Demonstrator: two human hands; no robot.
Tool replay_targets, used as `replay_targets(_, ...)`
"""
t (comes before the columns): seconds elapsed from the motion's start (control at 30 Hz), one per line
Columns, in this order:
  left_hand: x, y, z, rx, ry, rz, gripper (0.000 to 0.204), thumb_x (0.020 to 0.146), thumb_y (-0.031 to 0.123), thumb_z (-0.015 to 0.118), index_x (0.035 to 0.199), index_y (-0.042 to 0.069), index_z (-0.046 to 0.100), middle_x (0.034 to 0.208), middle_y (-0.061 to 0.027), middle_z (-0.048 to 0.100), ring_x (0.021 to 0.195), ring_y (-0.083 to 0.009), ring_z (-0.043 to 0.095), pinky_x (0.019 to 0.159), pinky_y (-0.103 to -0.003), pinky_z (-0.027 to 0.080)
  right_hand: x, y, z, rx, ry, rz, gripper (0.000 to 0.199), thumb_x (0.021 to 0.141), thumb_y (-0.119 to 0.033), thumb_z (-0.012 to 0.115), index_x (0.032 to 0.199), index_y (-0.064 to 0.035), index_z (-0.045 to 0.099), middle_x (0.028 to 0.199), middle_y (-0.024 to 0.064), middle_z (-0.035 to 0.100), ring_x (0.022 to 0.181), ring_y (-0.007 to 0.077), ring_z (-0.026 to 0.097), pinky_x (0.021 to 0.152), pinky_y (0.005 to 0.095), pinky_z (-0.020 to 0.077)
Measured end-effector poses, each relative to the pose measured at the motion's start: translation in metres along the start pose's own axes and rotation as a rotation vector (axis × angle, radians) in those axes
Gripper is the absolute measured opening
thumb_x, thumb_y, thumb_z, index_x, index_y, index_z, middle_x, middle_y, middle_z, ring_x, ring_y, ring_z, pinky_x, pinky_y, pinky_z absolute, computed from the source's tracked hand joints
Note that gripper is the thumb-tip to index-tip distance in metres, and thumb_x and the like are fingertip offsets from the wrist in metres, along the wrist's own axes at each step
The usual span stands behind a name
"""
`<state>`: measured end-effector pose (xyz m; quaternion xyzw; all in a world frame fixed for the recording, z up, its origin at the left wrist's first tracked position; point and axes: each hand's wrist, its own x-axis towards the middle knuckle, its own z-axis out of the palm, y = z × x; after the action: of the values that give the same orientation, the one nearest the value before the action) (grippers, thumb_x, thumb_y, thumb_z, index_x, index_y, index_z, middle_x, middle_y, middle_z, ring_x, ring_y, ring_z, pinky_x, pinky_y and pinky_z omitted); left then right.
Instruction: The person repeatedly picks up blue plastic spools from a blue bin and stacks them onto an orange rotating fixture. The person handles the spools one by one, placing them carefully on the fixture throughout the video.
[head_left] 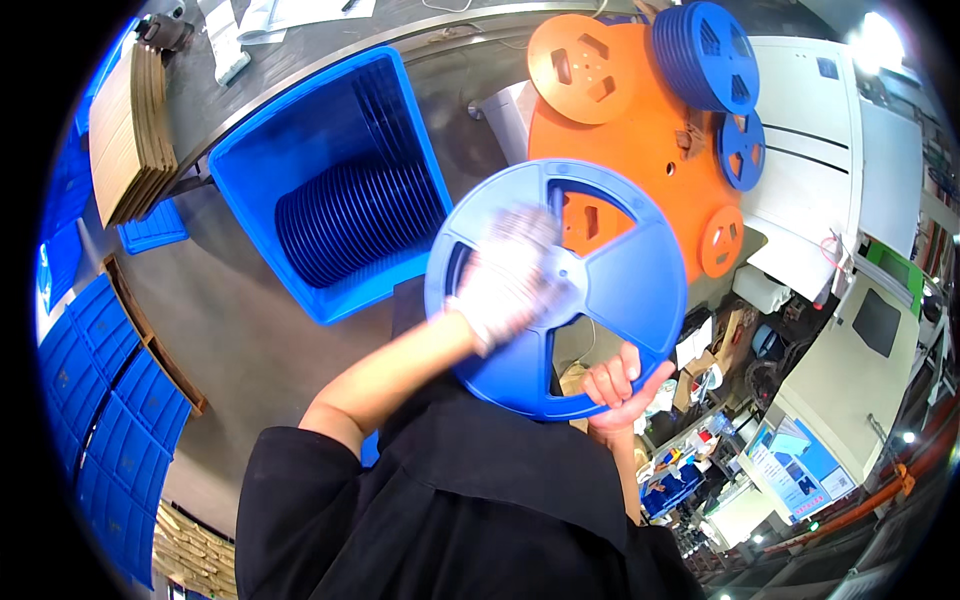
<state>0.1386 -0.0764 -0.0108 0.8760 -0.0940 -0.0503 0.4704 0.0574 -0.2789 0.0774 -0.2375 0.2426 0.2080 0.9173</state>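
Bin (pixel 268 150) left of reel (pixel 628 275)

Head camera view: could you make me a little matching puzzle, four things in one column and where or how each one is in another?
Things
1. Left hand
2. Right hand
3. Blue bin
4. Cardboard stack

Places or states
A. Bare, at the lower right rim of the large blue reel
B. Brown, at the upper left
C. White-gloved, blurred
D. Holding a row of dark discs

Right pairs: 1-C; 2-A; 3-D; 4-B
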Motion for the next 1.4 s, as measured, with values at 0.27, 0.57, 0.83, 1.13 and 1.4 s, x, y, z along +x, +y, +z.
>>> replay_targets(0.27,-0.038,-0.047,0.029,0.041,-0.056,-0.280,0.051,0.089,0.022,0.049,0.132,-0.005,0.044,0.136,-0.0269,0.045,0.130,-0.0399,0.040,0.110,-0.042,0.031,-0.056,-0.022,0.000,-0.026,-0.197,-0.084,0.055,0.086,-0.066,0.051,0.081,-0.0121,0.046,0.050,-0.0076,0.031,0.041,0.0044,0.027,0.046,0.0221,0.0243)
replay_targets(0.57,-0.051,0.054,0.002,-0.213,-0.031,-0.043,0.073,0.078,0.038,0.066,0.136,0.002,0.041,0.119,-0.0289,0.055,0.112,-0.0433,0.051,0.098,-0.045,0.040,-0.059,-0.020,0.025,-0.250,-0.245,-0.239,0.063,0.082,-0.069,0.053,0.094,-0.0077,0.053,0.055,-0.0032,0.037,0.047,0.0074,0.035,0.048,0.0232,0.0277)
replay_targets(0.83,-0.074,0.063,-0.018,-1.567,-0.165,-0.377,0.083,0.077,0.020,0.076,0.146,0.012,0.031,0.123,-0.0160,0.054,0.107,-0.0235,0.055,0.096,-0.039,0.046,-0.080,-0.024,0.050,-0.859,0.022,-0.155,0.052,0.086,-0.037,0.069,0.111,0.0067,0.056,0.097,0.0165,0.067,0.088,0.0249,0.067,0.081,0.0339,0.0532)
replay_targets(1.13,-0.106,0.028,-0.056,-2.376,-0.229,-0.092,0.071,0.073,0.046,0.072,0.130,0.010,0.046,0.110,-0.0099,0.050,0.104,-0.0251,0.051,0.097,-0.041,0.041,-0.080,-0.053,0.001,-0.761,0.558,-0.774,0.039,0.098,-0.041,0.050,0.094,-0.0031,0.058,0.069,0.0032,0.054,0.053,0.0110,0.049,0.046,0.0235,0.0390)
replay_targets(1.4,-0.110,0.020,-0.081,-2.424,-0.084,-0.134,0.068,0.068,0.036,0.074,0.121,0.001,0.049,0.112,-0.0086,0.052,0.108,-0.0236,0.050,0.094,-0.036,0.045,-0.098,-0.107,-0.027,-0.208,0.018,-0.770,0.048,0.092,-0.049,0.053,0.106,-0.0034,0.056,0.075,-0.0014,0.050,0.061,0.0080,0.044,0.053,0.0216,0.0377)
